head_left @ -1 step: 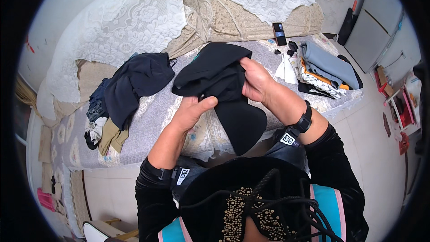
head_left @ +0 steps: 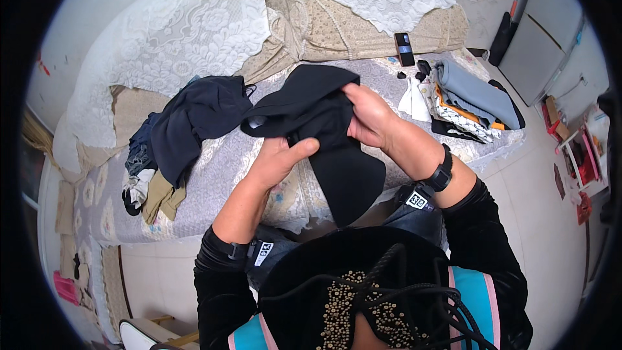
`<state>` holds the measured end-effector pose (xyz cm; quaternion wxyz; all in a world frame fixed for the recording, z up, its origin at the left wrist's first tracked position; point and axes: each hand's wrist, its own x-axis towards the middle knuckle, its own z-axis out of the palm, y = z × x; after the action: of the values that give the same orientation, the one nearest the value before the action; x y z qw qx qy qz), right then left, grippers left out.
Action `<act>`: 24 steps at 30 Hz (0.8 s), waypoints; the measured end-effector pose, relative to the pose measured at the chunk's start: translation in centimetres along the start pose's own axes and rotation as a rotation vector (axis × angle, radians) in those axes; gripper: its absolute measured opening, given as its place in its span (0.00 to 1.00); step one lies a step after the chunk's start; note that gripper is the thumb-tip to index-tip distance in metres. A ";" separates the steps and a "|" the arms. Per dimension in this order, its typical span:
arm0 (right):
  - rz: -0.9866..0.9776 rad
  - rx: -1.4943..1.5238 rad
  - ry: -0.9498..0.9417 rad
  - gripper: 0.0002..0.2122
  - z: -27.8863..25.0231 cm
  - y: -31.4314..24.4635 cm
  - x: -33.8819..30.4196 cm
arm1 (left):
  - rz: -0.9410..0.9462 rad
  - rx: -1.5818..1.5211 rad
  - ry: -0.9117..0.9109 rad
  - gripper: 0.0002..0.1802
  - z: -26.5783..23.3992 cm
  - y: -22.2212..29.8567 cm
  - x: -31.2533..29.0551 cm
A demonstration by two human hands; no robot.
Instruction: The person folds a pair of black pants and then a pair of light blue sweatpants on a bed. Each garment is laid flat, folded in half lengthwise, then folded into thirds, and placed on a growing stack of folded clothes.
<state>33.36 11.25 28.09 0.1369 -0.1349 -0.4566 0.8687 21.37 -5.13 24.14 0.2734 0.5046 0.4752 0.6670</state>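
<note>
A black garment (head_left: 346, 175) is held up over the sofa in both my hands, bunched at the top with one end hanging toward my lap. Its exact kind does not show among the folds. My left hand (head_left: 280, 163) grips the lower left edge, thumb on top and fingers hidden beneath the cloth. On the right, my right hand (head_left: 370, 115) is closed on the upper right edge. A small pale patch shows inside the left fold. Left of the garment lies a heap of loose clothes, with a dark navy garment (head_left: 201, 113) on top.
Folded clothes (head_left: 476, 100) are stacked at the seat's right end, with white cloth pieces (head_left: 414, 97) beside them. A phone (head_left: 403, 49) leans on the lace-draped backrest (head_left: 382, 23). A fridge (head_left: 538, 45) and a small shelf (head_left: 583, 155) stand right.
The garment's left fold has shifted slightly left and turned, so the teal bit is out of sight and a pale patch shows. Both hands keep their hold, nearly still.
</note>
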 end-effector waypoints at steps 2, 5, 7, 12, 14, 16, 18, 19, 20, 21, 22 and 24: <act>0.034 -0.251 -0.073 0.19 -0.2 -0.7 -0.4 | -0.125 0.053 0.139 0.30 -0.2 1.0 1.1; -0.035 -0.740 -0.059 0.18 -0.5 -1.7 -0.2 | -0.052 0.102 0.222 0.18 -2.1 2.1 3.3; -0.120 -0.777 0.018 0.18 -0.8 -2.3 0.1 | -0.062 -0.166 0.224 0.16 -3.1 2.3 3.9; -0.222 -0.260 0.206 0.16 -2.5 -5.0 1.1 | -0.087 -0.323 0.443 0.16 -5.5 4.2 4.7; -0.234 -0.096 0.160 0.14 -3.2 -6.5 0.9 | -0.109 -0.281 0.546 0.17 -7.0 6.0 4.8; -0.282 -0.005 0.182 0.14 -3.5 -8.4 0.9 | -0.104 -0.118 0.476 0.17 -8.6 7.9 4.6; -0.326 -0.090 0.246 0.15 -3.8 -11.5 0.3 | 0.017 0.087 0.346 0.19 -10.1 9.6 3.7; -0.368 -0.117 0.232 0.15 -3.9 -13.0 0.0 | -0.011 0.192 0.347 0.21 -11.2 11.0 3.7; -0.398 -0.173 0.217 0.15 -4.0 -14.6 -0.9 | 0.025 0.229 0.345 0.22 -11.9 12.1 3.9; -0.460 -0.292 0.208 0.16 -4.0 -16.4 -1.6 | 0.026 0.257 0.328 0.21 -12.7 13.4 4.0; -0.513 -0.377 0.252 0.16 -3.9 -17.8 -2.0 | 0.028 0.270 0.311 0.21 -13.5 14.7 4.1; -0.556 -0.263 0.234 0.10 -3.3 -19.8 -2.8 | 0.137 0.512 0.383 0.18 -15.1 16.5 4.5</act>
<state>39.43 23.53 43.04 0.4016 -0.1205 -0.5653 0.7103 7.65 -13.31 40.40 -0.0023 0.4531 0.6354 0.6252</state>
